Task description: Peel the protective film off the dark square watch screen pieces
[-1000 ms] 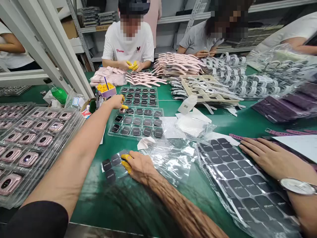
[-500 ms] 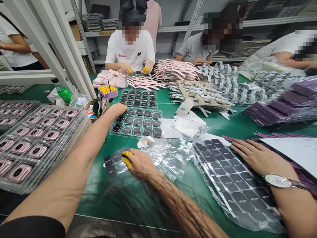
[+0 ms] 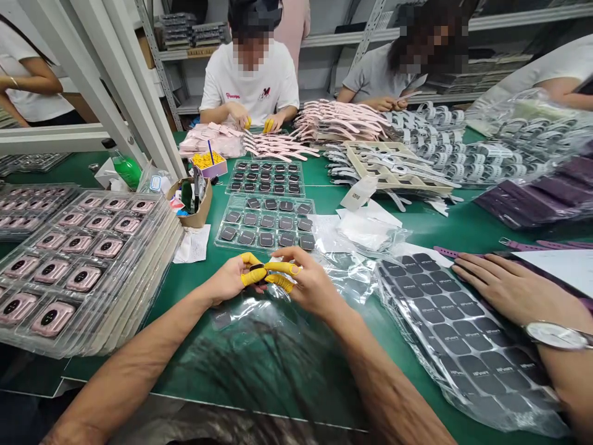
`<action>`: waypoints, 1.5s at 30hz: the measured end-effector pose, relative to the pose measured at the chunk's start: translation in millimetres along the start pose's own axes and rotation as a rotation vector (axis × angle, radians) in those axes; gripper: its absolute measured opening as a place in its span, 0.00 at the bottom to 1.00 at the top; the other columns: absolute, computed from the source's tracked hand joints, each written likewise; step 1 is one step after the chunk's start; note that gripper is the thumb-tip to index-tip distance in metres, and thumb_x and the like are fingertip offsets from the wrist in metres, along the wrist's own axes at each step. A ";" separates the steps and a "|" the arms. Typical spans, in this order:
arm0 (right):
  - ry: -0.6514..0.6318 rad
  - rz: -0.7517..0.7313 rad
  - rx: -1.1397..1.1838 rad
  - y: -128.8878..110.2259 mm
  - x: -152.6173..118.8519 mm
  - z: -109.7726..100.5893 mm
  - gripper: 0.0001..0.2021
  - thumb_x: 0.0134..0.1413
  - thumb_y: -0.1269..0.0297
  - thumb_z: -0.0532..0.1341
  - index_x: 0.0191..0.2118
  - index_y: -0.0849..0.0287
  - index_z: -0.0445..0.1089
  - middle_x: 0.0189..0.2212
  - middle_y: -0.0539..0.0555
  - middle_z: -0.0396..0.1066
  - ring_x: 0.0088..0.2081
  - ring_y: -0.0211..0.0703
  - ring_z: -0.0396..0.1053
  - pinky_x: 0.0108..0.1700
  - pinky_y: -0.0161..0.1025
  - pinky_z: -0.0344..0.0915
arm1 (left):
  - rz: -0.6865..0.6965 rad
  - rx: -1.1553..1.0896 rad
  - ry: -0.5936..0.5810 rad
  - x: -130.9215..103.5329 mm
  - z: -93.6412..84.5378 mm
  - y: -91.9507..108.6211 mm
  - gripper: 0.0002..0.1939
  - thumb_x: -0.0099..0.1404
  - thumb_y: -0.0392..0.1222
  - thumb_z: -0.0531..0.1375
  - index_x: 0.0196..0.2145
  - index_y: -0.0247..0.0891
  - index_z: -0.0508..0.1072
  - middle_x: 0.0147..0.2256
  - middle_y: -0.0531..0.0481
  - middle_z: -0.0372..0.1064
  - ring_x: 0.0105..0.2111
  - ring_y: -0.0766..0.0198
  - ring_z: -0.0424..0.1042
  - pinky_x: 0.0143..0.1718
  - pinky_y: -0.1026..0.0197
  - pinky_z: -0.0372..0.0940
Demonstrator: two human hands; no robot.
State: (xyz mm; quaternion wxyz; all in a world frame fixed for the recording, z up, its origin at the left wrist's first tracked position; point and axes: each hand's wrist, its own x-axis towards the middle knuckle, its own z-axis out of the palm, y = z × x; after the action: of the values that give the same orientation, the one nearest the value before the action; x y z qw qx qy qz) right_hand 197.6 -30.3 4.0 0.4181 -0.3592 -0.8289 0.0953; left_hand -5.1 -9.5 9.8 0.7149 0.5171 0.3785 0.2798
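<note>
Over the near part of the green table, my two hands meet around a small black smartwatch point(image 3: 257, 268), seen edge-on and partly covered by fingers. My left hand point(image 3: 234, 277) pinches it from the left; yellow finger cots cover its thumb and a finger. From the right, my right hand point(image 3: 306, 278) has its yellow-capped thumb and forefinger against the piece; whether a sticker is between them I cannot tell. Below them lies a clear film sheet with a dark square sticker point(image 3: 221, 317). Just beyond, a clear tray point(image 3: 217, 243) holds several dark-faced watches, its far-left slot vacant.
Left stand stacked trays point(image 3: 157, 272) of pink watches. A cardboard box point(image 3: 200, 213) and a tub of yellow finger cots point(image 3: 208, 162) stand behind. At right, another person's watch-wearing hand point(image 3: 504, 281) rests beside bagged sticker sheets point(image 3: 463, 334). Co-workers sit opposite among pink straps point(image 3: 343, 120).
My left hand has come back from the tray's far-left corner with a smartwatch. My right hand has risen from the sticker sheet to meet it. The view has shifted slightly.
</note>
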 end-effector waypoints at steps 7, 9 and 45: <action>-0.135 0.397 0.221 9.4 -0.8 -19.6 0.10 0.63 0.60 0.54 0.31 0.55 0.65 0.38 0.53 0.67 0.36 0.42 0.68 0.35 0.40 0.65 | 0.013 -0.064 0.099 0.5 -4.9 0.4 0.32 0.50 0.58 0.71 0.43 0.34 0.68 0.30 0.50 0.71 0.24 0.67 0.72 0.25 0.65 0.68; -0.312 0.600 -0.015 16.9 -3.7 -31.0 0.13 0.61 0.56 0.57 0.27 0.55 0.66 0.34 0.52 0.67 0.32 0.42 0.66 0.33 0.40 0.62 | 0.055 -0.056 0.208 1.4 -7.8 -0.4 0.31 0.51 0.55 0.72 0.45 0.35 0.67 0.30 0.51 0.72 0.24 0.68 0.72 0.26 0.66 0.68; -0.374 0.039 0.111 -43.9 -16.4 68.2 0.21 0.58 0.63 0.63 0.56 0.40 0.64 0.44 0.53 0.74 0.49 0.54 0.69 0.46 0.56 0.71 | 0.074 -0.462 0.262 19.6 -26.2 -17.5 0.31 0.37 0.30 0.75 0.41 0.32 0.72 0.37 0.48 0.74 0.36 0.66 0.73 0.47 0.55 0.67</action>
State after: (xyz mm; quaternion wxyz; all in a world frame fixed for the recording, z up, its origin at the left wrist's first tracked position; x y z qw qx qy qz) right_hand 129.4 -63.4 -29.2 0.2739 -0.3276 -0.8785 0.2141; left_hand -15.8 14.4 -16.5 0.7482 0.3133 0.3747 0.4491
